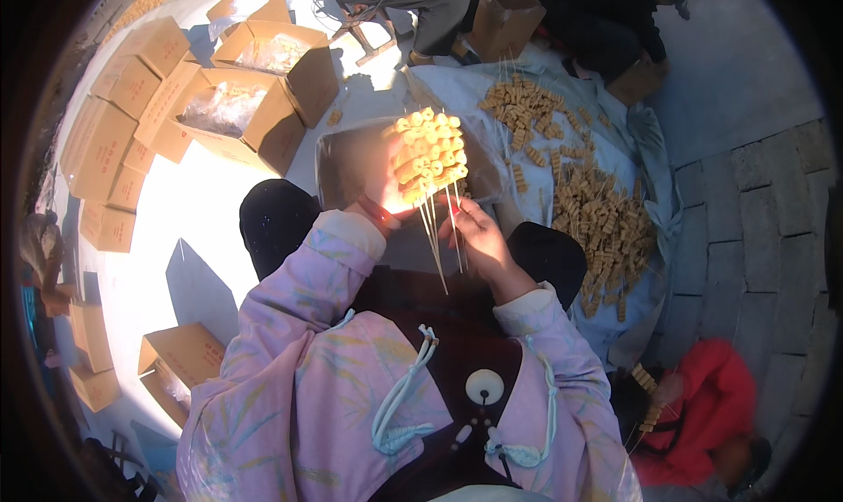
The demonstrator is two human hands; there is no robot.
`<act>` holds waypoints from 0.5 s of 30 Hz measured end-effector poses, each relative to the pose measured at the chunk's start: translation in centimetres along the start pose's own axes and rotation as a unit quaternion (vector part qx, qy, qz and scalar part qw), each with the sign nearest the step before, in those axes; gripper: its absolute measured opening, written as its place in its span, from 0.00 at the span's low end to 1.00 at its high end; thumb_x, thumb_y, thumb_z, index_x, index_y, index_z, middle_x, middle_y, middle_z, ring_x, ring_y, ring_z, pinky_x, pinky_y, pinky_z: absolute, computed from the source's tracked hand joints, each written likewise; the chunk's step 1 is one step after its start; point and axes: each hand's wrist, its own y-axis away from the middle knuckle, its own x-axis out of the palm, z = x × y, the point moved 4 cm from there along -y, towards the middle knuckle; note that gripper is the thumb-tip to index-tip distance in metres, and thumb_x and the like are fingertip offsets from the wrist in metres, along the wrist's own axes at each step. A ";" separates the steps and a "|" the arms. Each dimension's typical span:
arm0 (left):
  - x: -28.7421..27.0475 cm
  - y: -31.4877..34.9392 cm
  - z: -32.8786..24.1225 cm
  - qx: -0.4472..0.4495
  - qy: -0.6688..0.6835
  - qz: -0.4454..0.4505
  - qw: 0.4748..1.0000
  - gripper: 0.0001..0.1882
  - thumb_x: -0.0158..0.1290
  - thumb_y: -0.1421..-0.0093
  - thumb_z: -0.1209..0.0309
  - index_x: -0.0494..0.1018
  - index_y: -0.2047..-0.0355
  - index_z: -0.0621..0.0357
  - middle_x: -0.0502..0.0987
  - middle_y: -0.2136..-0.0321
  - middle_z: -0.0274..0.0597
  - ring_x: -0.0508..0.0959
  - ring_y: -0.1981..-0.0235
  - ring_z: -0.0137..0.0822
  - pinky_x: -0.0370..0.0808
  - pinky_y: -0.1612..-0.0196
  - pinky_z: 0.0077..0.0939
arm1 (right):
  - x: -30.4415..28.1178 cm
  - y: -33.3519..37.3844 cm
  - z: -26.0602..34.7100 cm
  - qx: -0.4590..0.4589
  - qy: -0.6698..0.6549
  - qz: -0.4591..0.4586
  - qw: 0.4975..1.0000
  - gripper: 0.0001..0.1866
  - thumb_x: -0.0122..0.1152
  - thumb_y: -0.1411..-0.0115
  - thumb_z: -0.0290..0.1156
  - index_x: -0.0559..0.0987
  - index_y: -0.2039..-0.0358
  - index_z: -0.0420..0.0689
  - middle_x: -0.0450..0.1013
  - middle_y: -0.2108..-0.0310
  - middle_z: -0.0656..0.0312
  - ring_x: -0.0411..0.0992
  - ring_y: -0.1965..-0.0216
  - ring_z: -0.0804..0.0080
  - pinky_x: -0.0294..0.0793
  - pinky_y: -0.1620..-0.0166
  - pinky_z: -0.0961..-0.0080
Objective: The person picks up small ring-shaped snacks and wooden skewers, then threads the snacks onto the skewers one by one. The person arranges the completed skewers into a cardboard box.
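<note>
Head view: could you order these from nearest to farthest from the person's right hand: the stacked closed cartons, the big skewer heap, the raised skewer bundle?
From the right hand:
1. Raised skewer bundle: right at the fingertips.
2. Big skewer heap: off to the right.
3. Stacked closed cartons: far left.

I see skewers [430,155] in the worker's hands [476,231], over a box [335,168]; cartons [98,155] stand off to their left, a heap [606,230] on a sheet [537,228] to their right.

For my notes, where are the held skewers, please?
In the head view, the held skewers are just above centre, between the left hand and right hand.
</note>
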 end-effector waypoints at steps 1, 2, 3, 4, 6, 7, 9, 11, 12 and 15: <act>-0.1 0.0 -0.2 0.004 -0.003 0.023 1.000 0.26 0.38 0.32 0.56 0.65 0.40 0.56 0.69 0.41 0.48 0.72 0.43 0.48 0.69 0.40 0.51 | 0.0 -0.2 0.5 -0.061 0.028 -0.046 0.997 0.23 0.46 0.29 0.39 0.66 0.39 0.40 0.72 0.62 0.59 0.69 0.61 0.78 0.68 0.55 0.80; -0.5 0.0 -0.3 0.006 -0.013 0.004 1.000 0.25 0.38 0.32 0.57 0.65 0.40 0.56 0.69 0.41 0.48 0.73 0.43 0.48 0.69 0.41 0.51 | 0.0 -0.4 0.9 -0.080 0.061 -0.099 0.990 0.24 0.46 0.29 0.39 0.64 0.38 0.39 0.72 0.57 0.57 0.70 0.56 0.75 0.68 0.51 0.78; -0.7 0.2 -0.3 0.022 -0.019 -0.003 1.000 0.25 0.39 0.32 0.57 0.65 0.41 0.57 0.69 0.41 0.48 0.73 0.44 0.47 0.70 0.41 0.49 | -0.4 -0.4 2.1 -0.141 0.173 -0.119 0.967 0.28 0.46 0.29 0.39 0.58 0.34 0.38 0.65 0.43 0.52 0.64 0.43 0.66 0.63 0.40 0.69; -0.9 0.1 -0.4 0.021 -0.039 -0.021 0.999 0.25 0.40 0.33 0.58 0.64 0.40 0.57 0.70 0.42 0.49 0.73 0.44 0.46 0.71 0.42 0.48 | -0.1 -0.6 3.0 -0.196 0.168 -0.116 0.959 0.32 0.48 0.30 0.39 0.53 0.32 0.38 0.58 0.37 0.48 0.60 0.38 0.60 0.60 0.37 0.66; -1.1 -0.2 -0.4 0.008 -0.115 -0.107 0.988 0.26 0.42 0.34 0.59 0.64 0.40 0.59 0.72 0.44 0.49 0.74 0.45 0.43 0.71 0.42 0.44 | -0.1 -2.0 5.2 -0.252 0.248 -0.103 0.930 0.40 0.53 0.34 0.46 0.49 0.31 0.38 0.49 0.32 0.44 0.52 0.33 0.54 0.54 0.34 0.63; -0.4 -0.2 -0.4 0.011 -0.151 -0.070 0.986 0.26 0.43 0.34 0.60 0.63 0.40 0.60 0.73 0.45 0.48 0.74 0.45 0.42 0.71 0.42 0.41 | 0.2 -2.8 6.1 -0.259 0.265 -0.097 0.924 0.43 0.54 0.35 0.49 0.49 0.31 0.37 0.49 0.32 0.43 0.49 0.31 0.54 0.51 0.32 0.63; 1.3 -1.3 -0.5 0.015 -0.176 -0.018 0.984 0.27 0.45 0.34 0.56 0.64 0.40 0.60 0.73 0.46 0.44 0.74 0.46 0.37 0.70 0.42 0.36 | 1.0 -4.6 7.5 -0.246 0.263 -0.092 0.928 0.44 0.54 0.37 0.50 0.51 0.33 0.31 0.50 0.33 0.37 0.46 0.30 0.47 0.45 0.31 0.62; 2.9 -2.3 -1.2 0.027 -0.255 0.000 0.967 0.27 0.46 0.34 0.54 0.64 0.40 0.56 0.73 0.46 0.39 0.73 0.46 0.34 0.70 0.44 0.33 | 1.7 -5.9 9.0 -0.258 0.257 -0.093 0.927 0.43 0.51 0.36 0.50 0.51 0.33 0.31 0.49 0.33 0.37 0.45 0.30 0.47 0.45 0.31 0.62; 3.5 -2.5 -1.7 0.017 -0.282 -0.006 0.959 0.27 0.47 0.34 0.54 0.64 0.39 0.55 0.73 0.46 0.37 0.73 0.46 0.32 0.70 0.45 0.31 | 2.0 -6.3 9.4 -0.262 0.231 -0.097 0.932 0.42 0.50 0.35 0.50 0.51 0.33 0.31 0.49 0.32 0.38 0.45 0.30 0.47 0.45 0.30 0.62; 4.9 -2.7 -2.7 -0.007 -0.297 -0.034 0.954 0.27 0.47 0.36 0.57 0.63 0.39 0.54 0.72 0.47 0.37 0.73 0.47 0.32 0.71 0.45 0.32 | 2.7 -6.6 10.0 -0.279 0.204 -0.122 0.931 0.40 0.46 0.35 0.46 0.49 0.32 0.31 0.48 0.32 0.39 0.43 0.29 0.47 0.43 0.30 0.62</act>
